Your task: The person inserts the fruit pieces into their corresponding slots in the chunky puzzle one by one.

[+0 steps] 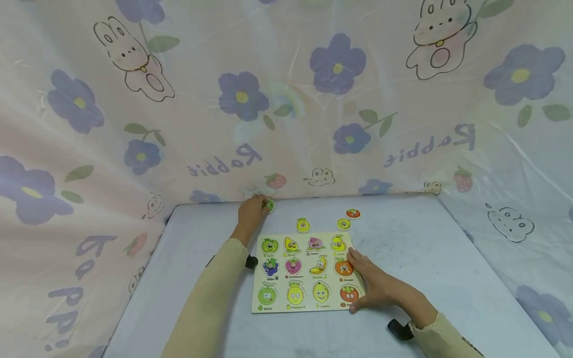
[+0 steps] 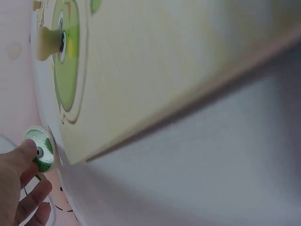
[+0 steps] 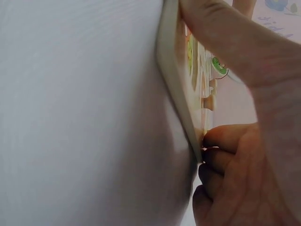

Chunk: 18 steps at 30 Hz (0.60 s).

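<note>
At the table's back edge my left hand pinches a round green melon puzzle piece between thumb and fingers. The left wrist view shows the melon piece tilted up, its printed face towards the thumb. Flat on the table lies a pale wooden fruit puzzle board; my right hand holds its right edge, fingers towards the top and thumb at the lower corner. Knobbed fruit pieces such as the apple and the orange fill the upper two rows. The bottom row shows printed fruit without knobs.
Behind the board lie a pineapple piece, a lemon piece and a tomato piece. A white cloth covers the table. Patterned curtains rise at the back and both sides.
</note>
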{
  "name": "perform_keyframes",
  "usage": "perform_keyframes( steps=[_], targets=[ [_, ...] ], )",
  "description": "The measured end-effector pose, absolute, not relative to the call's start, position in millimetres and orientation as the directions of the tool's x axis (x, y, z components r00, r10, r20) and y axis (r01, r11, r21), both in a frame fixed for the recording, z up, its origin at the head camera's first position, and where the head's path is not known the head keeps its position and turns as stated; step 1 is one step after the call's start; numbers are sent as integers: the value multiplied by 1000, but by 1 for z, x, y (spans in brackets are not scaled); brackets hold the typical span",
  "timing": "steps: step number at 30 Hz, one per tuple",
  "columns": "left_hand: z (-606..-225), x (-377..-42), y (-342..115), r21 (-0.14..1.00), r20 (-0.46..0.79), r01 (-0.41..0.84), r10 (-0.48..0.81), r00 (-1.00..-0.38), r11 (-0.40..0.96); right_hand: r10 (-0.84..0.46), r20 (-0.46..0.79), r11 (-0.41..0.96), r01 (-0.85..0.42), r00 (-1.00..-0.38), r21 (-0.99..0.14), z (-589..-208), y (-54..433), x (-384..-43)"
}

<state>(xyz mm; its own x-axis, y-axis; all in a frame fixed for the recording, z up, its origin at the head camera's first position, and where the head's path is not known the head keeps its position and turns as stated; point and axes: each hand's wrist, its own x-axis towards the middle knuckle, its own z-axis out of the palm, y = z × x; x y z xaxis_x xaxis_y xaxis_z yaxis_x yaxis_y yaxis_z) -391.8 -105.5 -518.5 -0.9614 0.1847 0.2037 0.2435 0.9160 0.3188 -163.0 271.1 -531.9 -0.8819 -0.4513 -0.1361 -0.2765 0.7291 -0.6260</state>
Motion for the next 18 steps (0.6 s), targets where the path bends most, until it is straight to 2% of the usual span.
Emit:
perform_keyframes(
  steps=[8, 18],
  targets=[
    [-519, -389, -102, 316, 235, 215, 144, -961, 924, -453, -132, 729, -281, -882, -625, -533, 270, -164],
    [-522, -386, -108, 503, 221, 223, 126, -967, 835, -456, -137, 729, -281, -879, -624, -534, 271, -164]
  ],
)
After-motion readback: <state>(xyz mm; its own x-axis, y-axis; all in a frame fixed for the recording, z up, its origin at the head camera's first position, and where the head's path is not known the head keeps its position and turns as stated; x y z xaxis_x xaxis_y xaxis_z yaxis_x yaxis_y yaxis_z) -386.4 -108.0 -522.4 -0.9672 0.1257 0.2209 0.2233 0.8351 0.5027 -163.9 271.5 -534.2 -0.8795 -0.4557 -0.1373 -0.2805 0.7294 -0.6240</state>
